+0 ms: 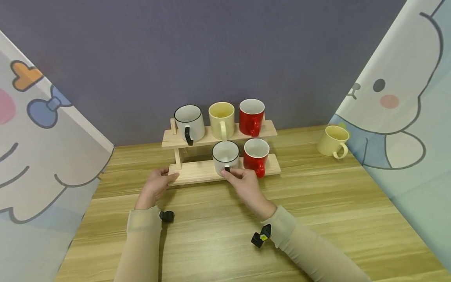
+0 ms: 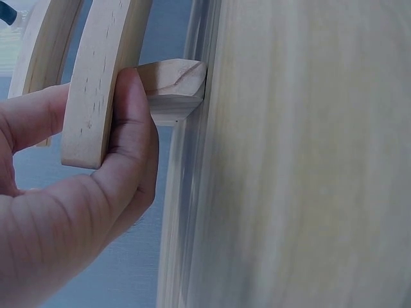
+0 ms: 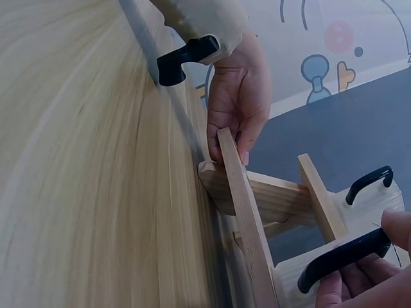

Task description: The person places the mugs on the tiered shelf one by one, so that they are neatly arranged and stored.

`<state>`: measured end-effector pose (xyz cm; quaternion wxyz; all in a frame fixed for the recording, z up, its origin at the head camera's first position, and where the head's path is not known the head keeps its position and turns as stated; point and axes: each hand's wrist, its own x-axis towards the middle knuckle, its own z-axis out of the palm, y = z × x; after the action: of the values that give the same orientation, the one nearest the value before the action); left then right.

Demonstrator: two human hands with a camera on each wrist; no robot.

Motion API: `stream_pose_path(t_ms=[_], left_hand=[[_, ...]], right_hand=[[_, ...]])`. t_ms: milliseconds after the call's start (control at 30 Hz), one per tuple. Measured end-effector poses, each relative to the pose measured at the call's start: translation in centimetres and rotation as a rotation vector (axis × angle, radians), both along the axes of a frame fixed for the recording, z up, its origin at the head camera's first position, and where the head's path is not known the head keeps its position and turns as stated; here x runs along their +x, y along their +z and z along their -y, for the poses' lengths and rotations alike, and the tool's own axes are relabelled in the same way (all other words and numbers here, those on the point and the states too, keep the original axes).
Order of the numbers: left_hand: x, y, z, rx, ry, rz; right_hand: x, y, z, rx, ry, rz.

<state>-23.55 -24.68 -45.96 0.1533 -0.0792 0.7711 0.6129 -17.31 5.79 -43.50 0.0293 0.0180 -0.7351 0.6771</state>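
A two-tier wooden rack (image 1: 197, 172) stands against the back wall. My left hand (image 1: 157, 185) pinches the left end of its lower board, thumb above and fingers beneath, as the left wrist view shows on the board (image 2: 96, 96). On that lower board sits a white mug (image 1: 225, 154) with a black rim. My right hand (image 1: 246, 190) pinches its black handle (image 3: 343, 258), which faces the front. Just right of it stands a red mug (image 1: 256, 154). The upper board carries another white mug (image 1: 193, 127), a yellow mug (image 1: 222, 121) and a red mug (image 1: 251, 117).
A second yellow mug (image 1: 332, 141) stands alone on the wooden table (image 1: 211, 235) at the right, near the edge. A dark wall (image 1: 225, 51) rises behind the rack, and panels with cartoon prints flank the table on both sides.
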Motion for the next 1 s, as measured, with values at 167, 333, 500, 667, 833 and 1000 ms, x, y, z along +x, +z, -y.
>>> stream_pose_path(t_ms=[167,333,500,667,833,1000], left_hand=[[0.1,0.1,0.0,-0.003,-0.001,-0.001],[0.1,0.1,0.0,-0.008,-0.004,0.009],[0.2,0.2,0.0,-0.011,-0.011,0.016],[0.2,0.1,0.0,-0.016,-0.009,0.016],[0.2,0.0,0.0,-0.006,-0.014,0.023],[0.1,0.0,0.0,0.007,-0.007,0.029]], right_hand=[[0.2,0.1,-0.5,0.027,-0.021,-0.016],[0.8,0.7,-1.4,0.017,-0.013,-0.036],[1.6,1.3,-2.7,-0.005,0.024,-0.052],[2.3,2.2,-4.2,0.024,0.054,-0.097],[2.4,2.9,-5.6,0.074,0.059,-0.128],[2.4,3.4,-7.0,0.051,0.060,-0.125]])
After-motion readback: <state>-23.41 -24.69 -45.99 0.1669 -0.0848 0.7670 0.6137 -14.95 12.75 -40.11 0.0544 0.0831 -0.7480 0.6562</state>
